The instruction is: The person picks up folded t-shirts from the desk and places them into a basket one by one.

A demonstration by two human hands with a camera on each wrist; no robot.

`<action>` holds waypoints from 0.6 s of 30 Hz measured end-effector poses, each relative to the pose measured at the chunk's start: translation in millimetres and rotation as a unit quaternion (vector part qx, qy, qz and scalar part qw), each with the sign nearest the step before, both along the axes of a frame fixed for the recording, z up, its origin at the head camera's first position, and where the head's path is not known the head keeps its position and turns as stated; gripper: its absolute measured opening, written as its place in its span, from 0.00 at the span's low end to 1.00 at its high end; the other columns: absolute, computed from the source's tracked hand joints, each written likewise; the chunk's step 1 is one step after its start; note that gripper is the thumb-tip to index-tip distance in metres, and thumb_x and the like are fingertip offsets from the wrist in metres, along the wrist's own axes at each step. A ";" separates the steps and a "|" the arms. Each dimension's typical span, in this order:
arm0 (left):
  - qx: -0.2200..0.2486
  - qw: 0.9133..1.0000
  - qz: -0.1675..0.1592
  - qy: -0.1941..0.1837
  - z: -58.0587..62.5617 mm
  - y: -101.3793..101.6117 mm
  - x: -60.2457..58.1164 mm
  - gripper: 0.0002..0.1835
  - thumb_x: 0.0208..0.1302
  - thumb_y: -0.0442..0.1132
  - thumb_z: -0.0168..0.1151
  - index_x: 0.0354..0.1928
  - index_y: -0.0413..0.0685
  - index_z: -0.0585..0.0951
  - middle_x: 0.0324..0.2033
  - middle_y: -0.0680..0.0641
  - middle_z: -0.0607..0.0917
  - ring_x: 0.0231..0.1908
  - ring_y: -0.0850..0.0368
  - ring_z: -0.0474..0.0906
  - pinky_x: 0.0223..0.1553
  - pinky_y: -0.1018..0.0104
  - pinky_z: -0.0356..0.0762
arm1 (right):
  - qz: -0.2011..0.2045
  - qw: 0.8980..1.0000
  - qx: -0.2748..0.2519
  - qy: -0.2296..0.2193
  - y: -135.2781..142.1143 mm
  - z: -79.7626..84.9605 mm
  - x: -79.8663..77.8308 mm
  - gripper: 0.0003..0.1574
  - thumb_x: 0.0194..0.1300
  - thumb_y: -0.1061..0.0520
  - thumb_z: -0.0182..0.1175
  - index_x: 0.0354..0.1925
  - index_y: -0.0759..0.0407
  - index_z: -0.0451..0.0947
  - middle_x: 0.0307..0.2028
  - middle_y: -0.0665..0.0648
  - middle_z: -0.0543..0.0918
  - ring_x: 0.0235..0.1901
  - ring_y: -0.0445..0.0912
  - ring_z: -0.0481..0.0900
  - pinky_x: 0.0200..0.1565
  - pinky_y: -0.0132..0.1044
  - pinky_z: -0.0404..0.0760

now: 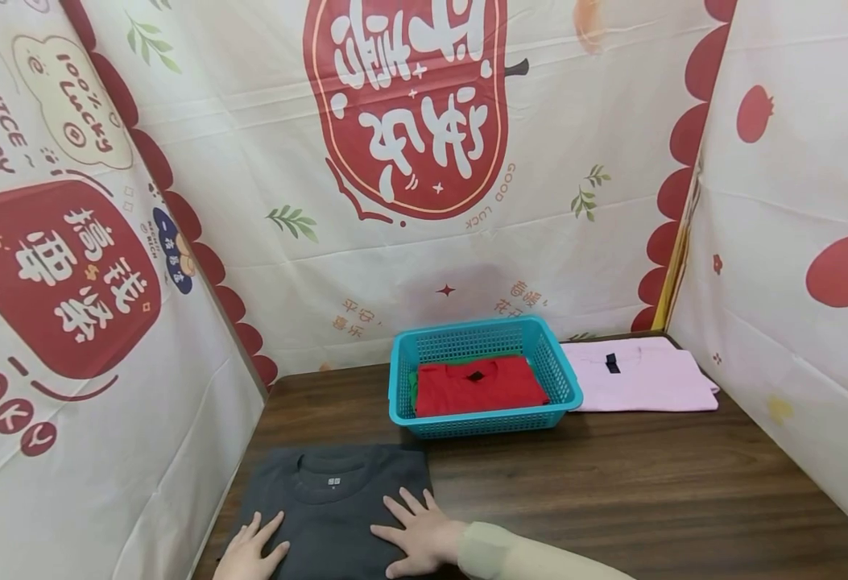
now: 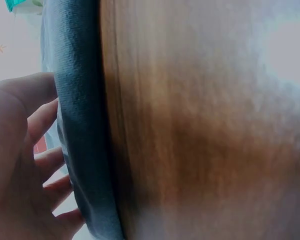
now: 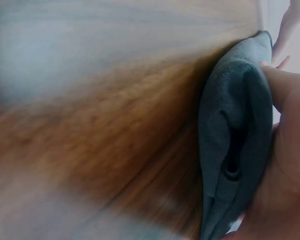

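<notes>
The grey shirt [image 1: 332,519] lies folded on the near left of the counter [image 1: 612,491]. The left hand [image 1: 251,554] and the right hand [image 1: 424,538] rest on it, their fingers spread and released. Farther right, the basket [image 1: 485,422] holds a red shirt [image 1: 477,395].

I see a brown wood-grained desk [image 1: 648,483], a charcoal folded fabric shirt [image 1: 337,519] by its left edge, a turquoise latticed plastic basket [image 1: 496,424] with a red folded shirt [image 1: 474,395] and green cloth [image 1: 413,388], a pale-pink folded shirt [image 1: 644,380] at the far right corner, and white red-printed cloth walls [image 1: 250,145].
</notes>
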State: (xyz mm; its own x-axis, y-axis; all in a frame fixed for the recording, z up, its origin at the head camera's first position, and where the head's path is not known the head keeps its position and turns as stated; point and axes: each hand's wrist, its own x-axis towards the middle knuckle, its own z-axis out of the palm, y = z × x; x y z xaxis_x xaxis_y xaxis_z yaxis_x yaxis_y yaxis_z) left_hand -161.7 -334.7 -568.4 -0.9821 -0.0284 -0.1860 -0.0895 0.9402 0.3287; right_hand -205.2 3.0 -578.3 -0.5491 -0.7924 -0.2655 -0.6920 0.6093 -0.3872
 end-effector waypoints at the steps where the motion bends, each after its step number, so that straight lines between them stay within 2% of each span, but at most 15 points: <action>1: -0.003 1.000 -0.003 0.001 0.6 1.9 0.5 0.40 0.61 0.65 0.58 0.65 0.42 0.73 0.61 0.19 0.63 0.58 0.16 0.58 0.56 0.29 0.58 | 0.001 1.000 0.000 -0.001 1.9 -1.6 -0.2 0.41 0.64 0.23 0.45 0.72 0.24 0.51 0.75 0.45 0.46 0.74 0.52 0.39 0.66 0.64 0.48; 9: -0.025 0.999 -0.026 0.027 5.6 16.6 4.2 0.35 0.60 0.58 0.62 0.63 0.42 0.75 0.58 0.20 0.69 0.55 0.18 0.65 0.55 0.32 0.62 | 0.002 1.000 -0.005 -0.006 17.4 0.5 4.9 0.40 0.65 0.24 0.44 0.72 0.25 0.51 0.75 0.45 0.46 0.74 0.52 0.39 0.66 0.64 0.47; 18: -0.016 1.000 -0.017 0.015 9.5 24.5 6.6 0.39 0.58 0.61 0.62 0.64 0.40 0.73 0.58 0.21 0.69 0.56 0.19 0.65 0.54 0.31 0.63 | 0.008 1.000 0.007 0.008 27.3 19.3 13.3 0.40 0.68 0.28 0.47 0.73 0.31 0.54 0.75 0.48 0.48 0.74 0.54 0.41 0.66 0.63 0.50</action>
State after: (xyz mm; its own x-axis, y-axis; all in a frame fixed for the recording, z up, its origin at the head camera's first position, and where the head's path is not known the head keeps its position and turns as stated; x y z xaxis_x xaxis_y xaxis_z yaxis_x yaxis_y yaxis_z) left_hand -155.1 -310.2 -558.8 -0.9876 -0.0011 -0.1569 -0.0487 0.9528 0.2996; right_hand -191.9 30.3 -559.0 -0.5408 -0.7972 -0.2682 -0.7076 0.6036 -0.3673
